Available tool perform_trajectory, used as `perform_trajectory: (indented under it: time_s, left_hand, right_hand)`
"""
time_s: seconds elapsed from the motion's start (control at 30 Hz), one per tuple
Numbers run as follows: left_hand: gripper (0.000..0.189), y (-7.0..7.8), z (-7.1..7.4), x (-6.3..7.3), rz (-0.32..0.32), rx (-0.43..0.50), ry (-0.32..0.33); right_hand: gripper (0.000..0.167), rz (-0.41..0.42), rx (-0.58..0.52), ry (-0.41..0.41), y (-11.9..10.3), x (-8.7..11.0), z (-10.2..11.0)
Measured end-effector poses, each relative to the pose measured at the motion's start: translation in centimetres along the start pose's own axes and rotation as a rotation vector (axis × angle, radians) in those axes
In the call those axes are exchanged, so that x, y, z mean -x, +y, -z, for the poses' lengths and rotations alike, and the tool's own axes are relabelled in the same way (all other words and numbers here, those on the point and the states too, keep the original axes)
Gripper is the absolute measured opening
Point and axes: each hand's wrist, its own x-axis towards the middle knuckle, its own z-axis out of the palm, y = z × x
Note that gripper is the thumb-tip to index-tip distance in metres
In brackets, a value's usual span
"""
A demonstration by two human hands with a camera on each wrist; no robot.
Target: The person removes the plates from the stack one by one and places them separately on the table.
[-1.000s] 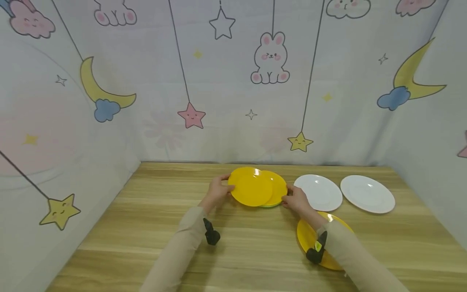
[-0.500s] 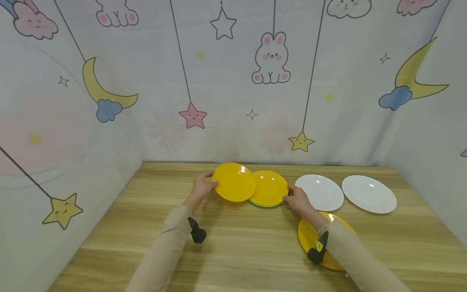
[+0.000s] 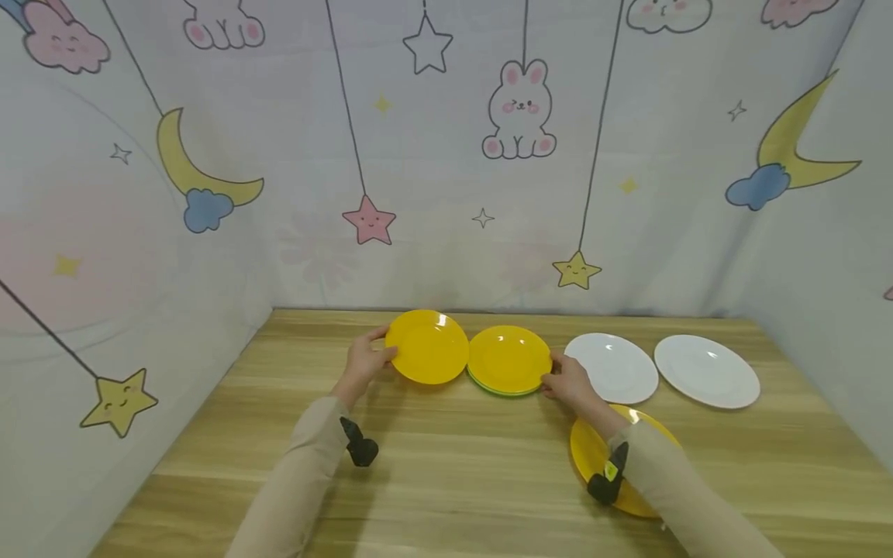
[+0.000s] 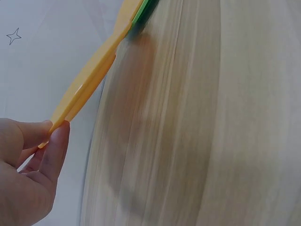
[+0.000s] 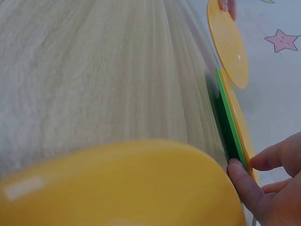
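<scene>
As wrist views reveal, yellow plate clears table.

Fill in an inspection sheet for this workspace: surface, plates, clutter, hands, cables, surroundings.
Surface: wood-grain table.
Plates: raised yellow plate; yellow-over-green stack beside it, contact unclear; left white plate and right white plate further right; near yellow plate, partly hidden by the right forearm in the head view.
Clutter: nothing seen.
Hands: left hand pinches the raised yellow plate's rim above the table; right hand grips the stack's right edge.
Cables: nothing seen.
Surroundings: pale backdrop printed with stars, moons, clouds and rabbits.
</scene>
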Motion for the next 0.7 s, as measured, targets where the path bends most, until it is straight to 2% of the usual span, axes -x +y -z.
perform_trajectory:
  time_s: [0.2, 0.4, 0.57, 0.7]
  left_hand:
    - [0.049, -0.2, 0.6, 0.0, -0.001, -0.039, 0.016]
    - [0.047, -0.8, 1.0, 0.1, -0.002, -0.057, 0.011]
    - [0.047, -1.4, 1.1, 0.2, 0.017, -0.079, 0.005]
    - [0.046, -1.6, 1.1, 0.4, 0.062, -0.094, 0.002]
  right_hand:
    - [0.047, -0.003, 0.001, -0.001, -0.2, 0.1, 0.2]
    - [0.054, -0.018, -0.003, -0.009, -0.2, 0.0, 0.1]
    - [0.057, -0.024, -0.004, -0.008, -0.1, -0.1, 0.1]
    - [0.058, -0.024, -0.005, -0.011, -0.1, -0.2, 0.1]
